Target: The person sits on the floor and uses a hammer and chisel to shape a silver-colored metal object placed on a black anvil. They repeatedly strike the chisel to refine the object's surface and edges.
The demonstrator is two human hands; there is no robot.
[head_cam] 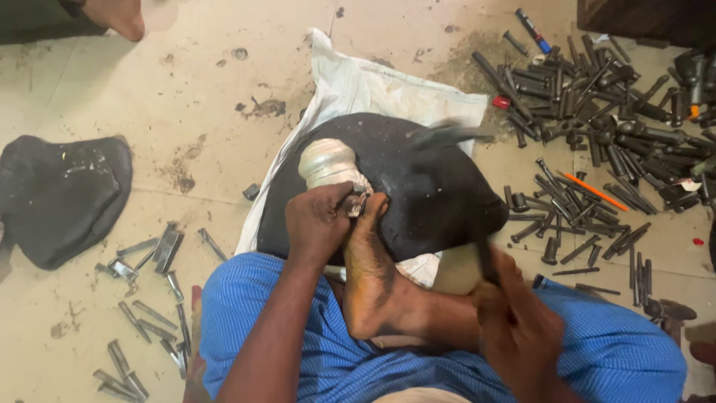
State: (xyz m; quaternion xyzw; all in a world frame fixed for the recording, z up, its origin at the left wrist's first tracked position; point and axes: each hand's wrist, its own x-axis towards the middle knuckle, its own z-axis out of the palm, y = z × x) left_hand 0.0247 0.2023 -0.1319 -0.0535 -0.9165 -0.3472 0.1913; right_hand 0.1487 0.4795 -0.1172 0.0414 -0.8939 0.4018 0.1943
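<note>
Metalwork is under way on a black domed cushion point(418, 186) laid over a white sack point(358, 82) on the floor. A silver-coloured vessel point(327, 163) lies on the cushion at about nine o'clock from its centre, pinned by the person's bare foot point(371, 261). The left hand point(317, 224) is closed around a small punch point(356, 203) set against the vessel's lower end. The right hand point(514, 321), at five o'clock, is clenched on the handle of a hammer point(447, 134), whose head is blurred above the cushion at one o'clock. Loose steel punches point(597, 97) are heaped at two o'clock and more chisels point(149, 298) are scattered at eight o'clock. For a clean mark, the punch is best kept firmly seated and square to the metal, the vessel held fast underfoot, and the blows kept light and even.
</note>
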